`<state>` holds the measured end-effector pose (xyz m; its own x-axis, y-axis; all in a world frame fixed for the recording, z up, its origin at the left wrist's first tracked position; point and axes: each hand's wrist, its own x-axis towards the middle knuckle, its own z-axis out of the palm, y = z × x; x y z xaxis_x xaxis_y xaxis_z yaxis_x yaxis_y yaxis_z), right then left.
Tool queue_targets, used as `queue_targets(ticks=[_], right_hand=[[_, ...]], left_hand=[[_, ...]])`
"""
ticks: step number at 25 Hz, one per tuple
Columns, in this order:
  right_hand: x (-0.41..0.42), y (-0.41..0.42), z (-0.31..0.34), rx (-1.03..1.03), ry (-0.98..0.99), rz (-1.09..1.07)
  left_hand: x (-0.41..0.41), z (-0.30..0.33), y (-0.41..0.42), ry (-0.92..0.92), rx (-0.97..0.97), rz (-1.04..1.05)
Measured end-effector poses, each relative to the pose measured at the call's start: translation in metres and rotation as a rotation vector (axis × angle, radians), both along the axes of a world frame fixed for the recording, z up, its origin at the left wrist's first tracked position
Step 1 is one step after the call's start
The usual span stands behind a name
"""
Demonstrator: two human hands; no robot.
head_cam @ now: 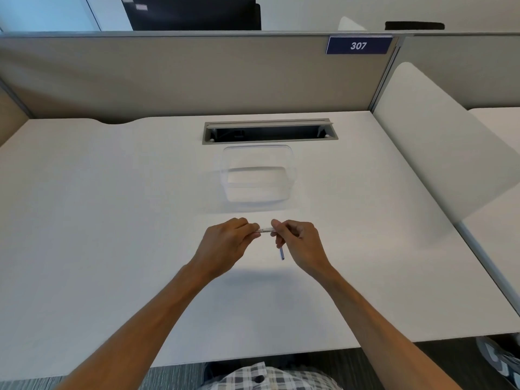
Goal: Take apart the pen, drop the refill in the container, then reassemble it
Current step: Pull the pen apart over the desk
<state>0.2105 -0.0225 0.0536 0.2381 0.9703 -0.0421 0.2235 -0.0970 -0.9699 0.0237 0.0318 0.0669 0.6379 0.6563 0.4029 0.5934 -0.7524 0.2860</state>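
Both hands met over the worktop [112, 220] w/ the pen [266, 229] spanning the short gap between them: left hand [225, 246] pinched one end of the clear barrel, right hand [298, 243] pinched the other, each grip closed on the pen. A thin dark-tipped piece [282, 254] stuck down from under the right hand, prob. the refill or a pen part, couldn't tell which. The container [257, 175], clear plastic, sat just beyond the hands, apparently w/ nothing in it, so the refill drop looked not yet done. Risks, as a judgement: the dangling piece seemed only loosely tucked in the right fingers, so a twist or pull on the barrel could let it slip and roll off across the smooth top; small parts (spring, tip) could pop free if the halves separated suddenly; the see-through container's rim was easy to misjudge. Worktop was white, matte, w/ a cable slot [270, 132] behind the container. Room: beige cubicle partition [168, 77], a "307" sign [358, 45], a dark monitor [194, 12] beyond.
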Motion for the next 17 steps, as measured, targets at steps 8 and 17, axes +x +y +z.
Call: queue_targets(ticks=[8,17], right_hand=[[-0.004,0.004,0.002,-0.007,0.003,-0.091],[-0.002,0.008,0.005,-0.043,-0.063,-0.093]], left_hand=[[0.004,0.010,-0.006,0.011,0.019,-0.001],[0.002,0.021,-0.013,0.040,0.040,0.014]])
